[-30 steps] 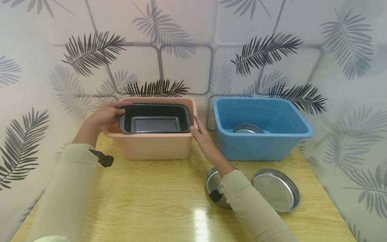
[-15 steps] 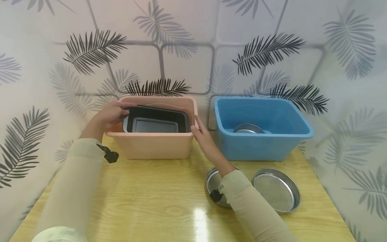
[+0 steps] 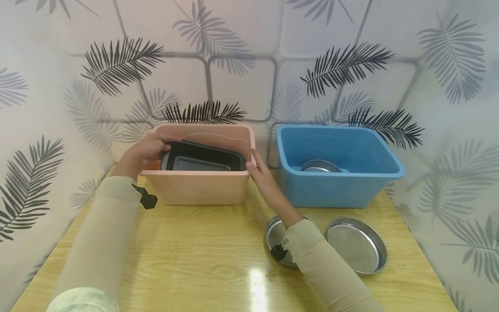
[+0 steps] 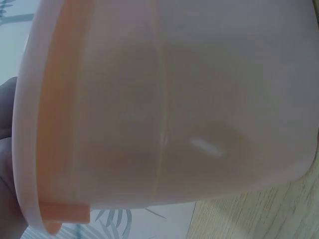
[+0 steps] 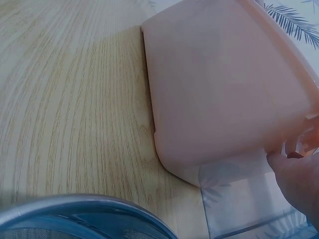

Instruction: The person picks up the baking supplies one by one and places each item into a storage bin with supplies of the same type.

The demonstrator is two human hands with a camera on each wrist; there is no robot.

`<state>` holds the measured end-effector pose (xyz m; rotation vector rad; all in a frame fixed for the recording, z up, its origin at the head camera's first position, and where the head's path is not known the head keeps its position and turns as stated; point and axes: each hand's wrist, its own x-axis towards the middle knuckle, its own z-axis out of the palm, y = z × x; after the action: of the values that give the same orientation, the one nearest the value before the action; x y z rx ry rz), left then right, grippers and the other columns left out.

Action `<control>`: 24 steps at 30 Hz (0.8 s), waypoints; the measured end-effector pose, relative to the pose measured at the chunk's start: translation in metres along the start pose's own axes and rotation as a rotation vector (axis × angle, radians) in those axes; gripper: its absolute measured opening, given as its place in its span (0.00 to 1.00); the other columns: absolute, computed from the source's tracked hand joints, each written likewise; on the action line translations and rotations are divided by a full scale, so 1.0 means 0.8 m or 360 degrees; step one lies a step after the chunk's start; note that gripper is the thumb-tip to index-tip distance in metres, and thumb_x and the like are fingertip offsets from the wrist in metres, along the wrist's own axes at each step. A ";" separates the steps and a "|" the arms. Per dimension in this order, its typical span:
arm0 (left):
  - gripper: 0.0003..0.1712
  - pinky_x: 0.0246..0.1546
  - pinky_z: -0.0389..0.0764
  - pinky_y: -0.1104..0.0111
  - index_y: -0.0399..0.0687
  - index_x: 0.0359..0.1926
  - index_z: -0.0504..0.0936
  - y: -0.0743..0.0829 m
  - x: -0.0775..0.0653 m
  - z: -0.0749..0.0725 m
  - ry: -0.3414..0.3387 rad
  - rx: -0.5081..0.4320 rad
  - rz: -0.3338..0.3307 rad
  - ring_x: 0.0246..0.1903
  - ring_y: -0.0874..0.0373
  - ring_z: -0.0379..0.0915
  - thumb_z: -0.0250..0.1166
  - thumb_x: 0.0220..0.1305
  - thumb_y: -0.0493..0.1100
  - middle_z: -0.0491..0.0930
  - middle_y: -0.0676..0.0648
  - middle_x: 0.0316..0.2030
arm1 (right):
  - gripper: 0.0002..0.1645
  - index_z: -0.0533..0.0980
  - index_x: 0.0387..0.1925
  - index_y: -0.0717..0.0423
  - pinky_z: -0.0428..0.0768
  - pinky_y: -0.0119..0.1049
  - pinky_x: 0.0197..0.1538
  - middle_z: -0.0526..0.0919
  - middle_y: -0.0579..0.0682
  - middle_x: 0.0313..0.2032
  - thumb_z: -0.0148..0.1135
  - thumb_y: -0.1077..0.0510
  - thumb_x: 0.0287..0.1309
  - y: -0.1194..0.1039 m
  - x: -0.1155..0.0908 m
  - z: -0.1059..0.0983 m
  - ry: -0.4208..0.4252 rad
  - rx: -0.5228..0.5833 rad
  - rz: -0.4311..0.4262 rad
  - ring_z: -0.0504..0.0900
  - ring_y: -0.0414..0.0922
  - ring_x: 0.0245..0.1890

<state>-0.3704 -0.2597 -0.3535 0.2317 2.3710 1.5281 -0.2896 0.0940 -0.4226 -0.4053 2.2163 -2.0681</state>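
Observation:
My left hand (image 3: pixel 147 151) grips the left end of a dark loaf pan (image 3: pixel 202 163). The pan sits tilted inside a peach plastic bin (image 3: pixel 199 190), its right end lower and the bin's front wall hiding its underside. At the bin's right end, my right hand (image 3: pixel 263 178) holds the rim, thumb toward the front corner. The left wrist view is mostly filled by the bin's end wall (image 4: pixel 199 99), with part of the hand at the left edge. In the right wrist view, the right hand (image 5: pixel 299 179) touches the bin (image 5: pixel 219 89) near its rim.
A blue plastic bin (image 3: pixel 331 190) stands to the right, with a round silver pan (image 3: pixel 320 164) inside. Two round silver metal pans lie on the wooden table (image 3: pixel 187 255): one (image 3: pixel 276 234) partly under the right forearm, another (image 3: pixel 352 245) beside it. A leaf-patterned wall covering rises behind.
The left hand has moved right and slightly down, lowering the loaf pan deeper into the peach bin and tilting it. The right hand has stayed at the rim.

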 end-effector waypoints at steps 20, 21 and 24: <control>0.32 0.73 0.59 0.46 0.30 0.76 0.53 0.000 -0.001 0.004 0.0036 0.0056 -0.0047 0.72 0.37 0.52 0.41 0.72 0.26 0.51 0.32 0.77 | 0.40 0.45 0.80 0.32 0.57 0.50 0.78 0.44 0.42 0.80 0.48 0.38 0.75 -0.002 -0.002 -0.001 -0.0041 -0.0001 0.0001 0.49 0.48 0.79; 0.32 0.73 0.58 0.45 0.30 0.76 0.53 0.001 -0.001 0.004 0.0035 0.0049 -0.0046 0.73 0.37 0.51 0.41 0.72 0.26 0.51 0.32 0.77 | 0.41 0.45 0.80 0.31 0.57 0.49 0.78 0.44 0.42 0.80 0.48 0.37 0.74 -0.002 -0.002 -0.001 -0.0042 -0.0004 0.0003 0.50 0.48 0.79; 0.32 0.74 0.56 0.45 0.30 0.76 0.53 0.002 -0.002 0.005 0.0046 0.0045 -0.0047 0.74 0.37 0.49 0.41 0.72 0.26 0.52 0.33 0.77 | 0.41 0.45 0.80 0.30 0.57 0.50 0.78 0.44 0.41 0.80 0.49 0.35 0.73 -0.002 -0.001 -0.002 -0.0043 -0.0008 0.0006 0.49 0.49 0.79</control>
<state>-0.3677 -0.2559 -0.3532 0.1814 2.4089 1.4955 -0.2889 0.0956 -0.4214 -0.4264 2.2061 -2.0431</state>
